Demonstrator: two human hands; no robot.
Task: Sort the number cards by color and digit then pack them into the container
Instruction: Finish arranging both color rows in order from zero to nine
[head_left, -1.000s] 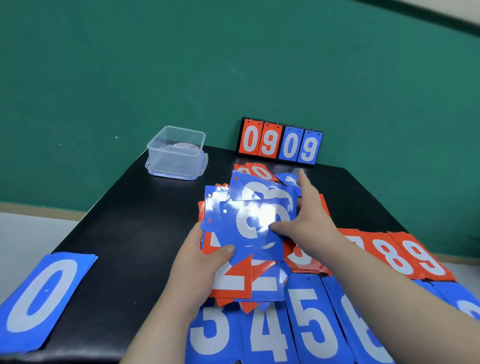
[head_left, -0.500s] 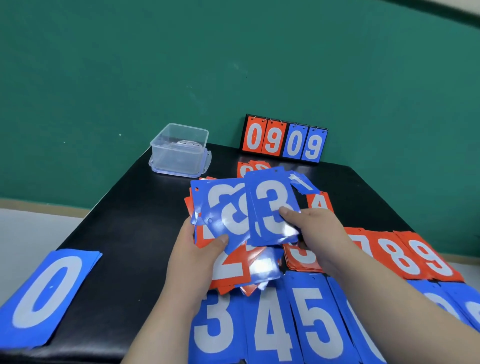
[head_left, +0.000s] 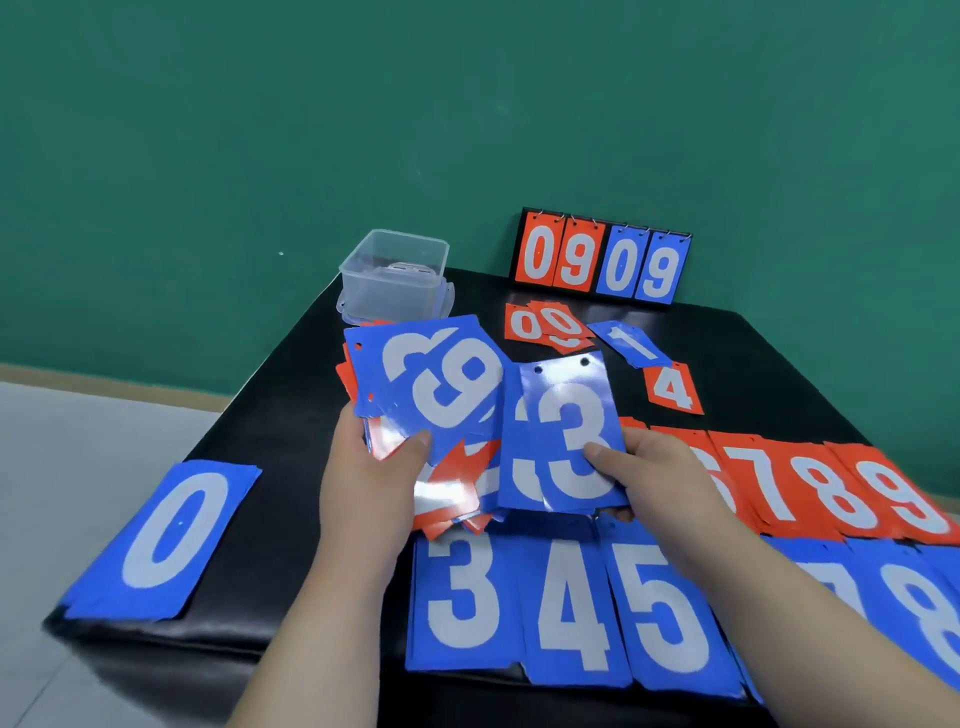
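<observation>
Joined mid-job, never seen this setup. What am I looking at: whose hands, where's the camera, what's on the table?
No machine: a person's bare hands, filmed by one head-worn camera looking down. The left hand holds a mixed stack, blue 9 on top; the right hand pinches a blue 3. On the black table lie sorted piles: blue 0 left, blue row near, red row right. A clear container and scoreboard stand at the back.

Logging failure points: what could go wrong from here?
The left hand grips a loosely fanned mixed stack; glossy cards could slide out onto sorted piles. The right hand pinches the blue 3 card with a second 3 behind; one may drop. The blue 0 pile lies at the table edge; a nudge could spill it.
</observation>
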